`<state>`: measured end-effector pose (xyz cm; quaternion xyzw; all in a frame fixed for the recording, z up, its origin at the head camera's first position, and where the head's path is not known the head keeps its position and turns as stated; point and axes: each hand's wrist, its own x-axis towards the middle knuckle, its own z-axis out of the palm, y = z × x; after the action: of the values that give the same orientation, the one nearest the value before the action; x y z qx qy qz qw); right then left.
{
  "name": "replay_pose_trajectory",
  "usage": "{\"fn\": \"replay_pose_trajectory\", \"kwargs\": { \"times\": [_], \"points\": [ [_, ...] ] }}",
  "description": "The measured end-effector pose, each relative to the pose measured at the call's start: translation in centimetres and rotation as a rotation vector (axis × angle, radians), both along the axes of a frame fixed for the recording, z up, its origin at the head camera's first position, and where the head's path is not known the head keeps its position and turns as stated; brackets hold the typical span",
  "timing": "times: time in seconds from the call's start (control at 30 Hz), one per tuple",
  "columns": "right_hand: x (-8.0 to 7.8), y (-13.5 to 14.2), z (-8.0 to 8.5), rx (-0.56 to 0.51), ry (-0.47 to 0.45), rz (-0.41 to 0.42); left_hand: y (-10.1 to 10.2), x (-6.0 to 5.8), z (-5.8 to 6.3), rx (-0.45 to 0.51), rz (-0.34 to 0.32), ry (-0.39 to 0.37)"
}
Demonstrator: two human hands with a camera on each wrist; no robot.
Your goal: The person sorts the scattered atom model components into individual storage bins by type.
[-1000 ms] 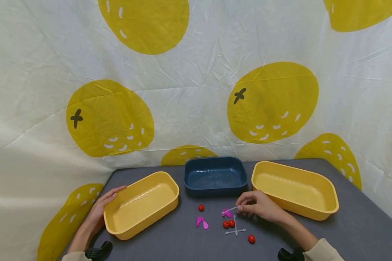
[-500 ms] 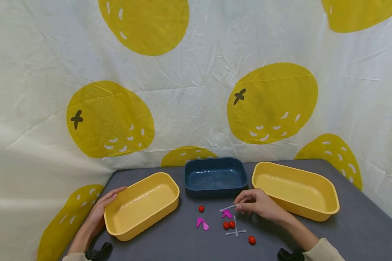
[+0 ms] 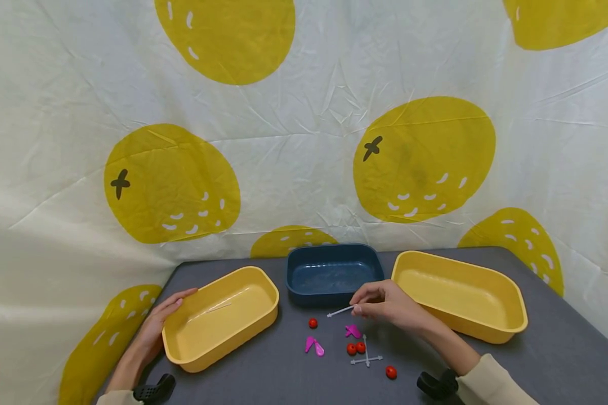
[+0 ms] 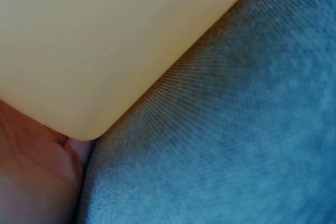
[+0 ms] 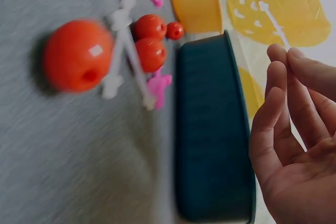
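Between thumb and fingertips, my right hand (image 3: pixel 380 304) pinches a thin pale plastic stick (image 3: pixel 340 311) with a knobbed end, held above the table before the navy bin (image 3: pixel 334 298). Below it lie a pink piece (image 3: pixel 353 331), two red beads (image 3: pixel 356 348) side by side and two crossed pale sticks (image 3: pixel 367 359). One red bead (image 3: pixel 391 372) sits nearer me, and another red bead (image 3: pixel 312 323) farther left, above a pair of pink pieces (image 3: pixel 314 346). My left hand (image 3: pixel 154 326) rests along the end of the left yellow bin (image 3: pixel 223 343), fingers extended along its rim.
A second yellow bin (image 3: pixel 458 326) stands at the right, beside my right forearm. Inside the left bin shows a thin pale line, stick or reflection, I cannot tell. The grey table (image 3: pixel 263 377) ends at a lemon-print cloth (image 3: pixel 294 185) behind.
My right hand has moved up and left with the pale stick, away from the pink piece toward the navy bin. The left hand has stayed on the yellow bin.
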<state>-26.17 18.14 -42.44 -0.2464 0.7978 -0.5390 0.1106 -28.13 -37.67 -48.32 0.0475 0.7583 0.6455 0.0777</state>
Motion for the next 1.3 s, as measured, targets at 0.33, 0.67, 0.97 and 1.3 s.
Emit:
{"fn": "replay_pose_trajectory", "kwargs": {
  "times": [0.33, 0.67, 0.97, 1.3],
  "points": [
    [-1.5, -2.3, 2.4, -0.077, 0.115, 0.097, -0.1, 0.0, 0.0, 0.008, -0.014, 0.000],
    [-2.3, -5.1, 5.4, -0.084, 0.109, 0.132, -0.1, 0.2, 0.2, 0.023, -0.014, 0.005],
    [-3.1, -7.7, 6.4, -0.077, 0.075, 0.118, 0.2, 0.1, 0.3, 0.031, -0.014, 0.005],
    [-4.4, -10.8, 8.0, -0.112, 0.049, 0.154, 0.2, 0.2, 0.4, 0.029, 0.007, -0.007]
  ]
}}
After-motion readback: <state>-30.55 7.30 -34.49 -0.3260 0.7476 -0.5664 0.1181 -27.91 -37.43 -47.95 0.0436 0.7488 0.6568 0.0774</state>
